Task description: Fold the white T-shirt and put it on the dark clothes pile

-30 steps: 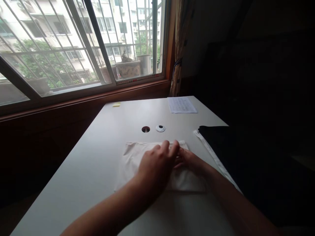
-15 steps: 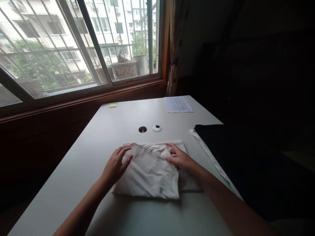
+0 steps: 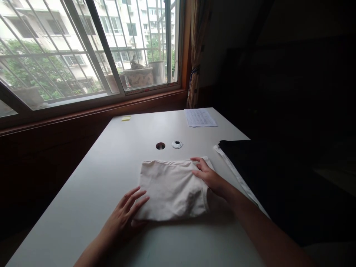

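Note:
A folded white cloth garment lies on the white table in front of me, wrinkled toward its right side, with a hemmed edge at the right. My left hand is at its near left edge, fingers spread and their tips on the fabric; the thumb is mostly hidden below the edge. At the far right corner, my right hand has its thumb on top of the cloth and its other fingers curled at the fold, so the cloth is between them. Another layer of white fabric shows behind this hand.
Dark cloth with a white edge covers the table's right side. Farther back are a round cable hole, a round white cover, printed papers and a yellow sticky note. A barred window stands beyond the table.
My left hand has moved down from the cloth's upper left to its near left edge. My right hand has shifted slightly right and up, and the cloth's near right part has shifted with it.

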### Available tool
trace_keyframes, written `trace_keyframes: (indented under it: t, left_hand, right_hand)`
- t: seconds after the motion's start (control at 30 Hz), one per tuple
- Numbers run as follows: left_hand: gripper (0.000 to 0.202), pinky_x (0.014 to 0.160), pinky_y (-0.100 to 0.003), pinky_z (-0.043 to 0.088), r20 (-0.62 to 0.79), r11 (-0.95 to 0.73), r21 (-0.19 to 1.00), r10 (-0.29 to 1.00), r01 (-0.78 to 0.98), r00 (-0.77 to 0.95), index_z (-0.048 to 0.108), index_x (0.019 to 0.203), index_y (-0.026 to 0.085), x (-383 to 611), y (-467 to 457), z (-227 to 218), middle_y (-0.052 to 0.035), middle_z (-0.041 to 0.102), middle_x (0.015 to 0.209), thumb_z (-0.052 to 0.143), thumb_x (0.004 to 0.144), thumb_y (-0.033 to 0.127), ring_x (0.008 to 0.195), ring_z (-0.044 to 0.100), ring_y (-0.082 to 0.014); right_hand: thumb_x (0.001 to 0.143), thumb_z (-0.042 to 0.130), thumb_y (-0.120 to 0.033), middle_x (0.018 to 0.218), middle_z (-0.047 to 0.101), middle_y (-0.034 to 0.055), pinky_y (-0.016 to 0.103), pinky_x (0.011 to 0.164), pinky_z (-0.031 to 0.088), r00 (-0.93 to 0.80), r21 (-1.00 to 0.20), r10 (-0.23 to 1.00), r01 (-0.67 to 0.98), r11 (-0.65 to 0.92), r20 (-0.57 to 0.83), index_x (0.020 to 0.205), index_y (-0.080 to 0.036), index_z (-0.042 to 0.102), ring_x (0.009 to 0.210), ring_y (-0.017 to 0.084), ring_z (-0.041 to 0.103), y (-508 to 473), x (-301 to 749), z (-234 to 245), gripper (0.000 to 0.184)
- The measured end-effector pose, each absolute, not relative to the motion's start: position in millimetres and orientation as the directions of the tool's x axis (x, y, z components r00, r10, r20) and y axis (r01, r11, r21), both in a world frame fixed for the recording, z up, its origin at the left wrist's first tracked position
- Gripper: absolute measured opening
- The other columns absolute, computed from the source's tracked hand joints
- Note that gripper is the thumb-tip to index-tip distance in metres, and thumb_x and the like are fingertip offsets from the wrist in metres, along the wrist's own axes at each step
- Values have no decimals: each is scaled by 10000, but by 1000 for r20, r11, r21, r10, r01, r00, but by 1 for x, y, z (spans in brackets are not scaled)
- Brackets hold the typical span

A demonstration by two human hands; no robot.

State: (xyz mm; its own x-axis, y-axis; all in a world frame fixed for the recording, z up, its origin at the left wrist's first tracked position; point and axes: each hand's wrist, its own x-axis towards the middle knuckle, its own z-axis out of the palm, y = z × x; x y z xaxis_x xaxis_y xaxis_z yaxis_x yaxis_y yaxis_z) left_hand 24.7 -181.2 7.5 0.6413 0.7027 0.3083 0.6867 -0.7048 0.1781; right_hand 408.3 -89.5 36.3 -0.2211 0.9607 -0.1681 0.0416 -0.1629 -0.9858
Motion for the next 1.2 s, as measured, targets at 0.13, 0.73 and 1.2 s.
trace_keyframes:
  t: [0.13, 0.73, 1.2]
  left_hand:
    - [542, 1123, -524, 493, 325, -725, 203, 684, 658, 653, 435, 1513, 274, 21, -179, 5, -111, 531, 1488, 556, 985, 283, 1451, 400, -336]
    - [360, 753, -376, 589, 461, -524, 210, 798, 825, 389, 483, 1250, 199, 46, -196, 11, -119, 573, 1105, 540, 894, 178, 929, 620, -259]
    - [204, 656, -293, 561, 426, -352, 198, 871, 915, 243, 528, 1172, 235, 4, -183, 13, -67, 578, 1090, 472, 980, 199, 838, 642, -201]
  right_hand:
    - [770, 692, -381, 1016, 632, 35, 391, 877, 513, -185, -969, 951, 40, -245, -248, 1299, -258, 413, 933, 231, 649, -83, 409, 29, 611]
    - [797, 712, -350, 1026, 669, 33, 357, 789, 525, -187, -964, 946, 47, -260, -265, 1332, -278, 401, 858, 219, 674, -81, 418, 21, 624]
    - [782, 758, -313, 1131, 715, 79, 309, 679, 550, -249, -959, 926, 79, -273, -284, 1383, -261, 408, 875, 223, 715, -90, 403, 25, 697]
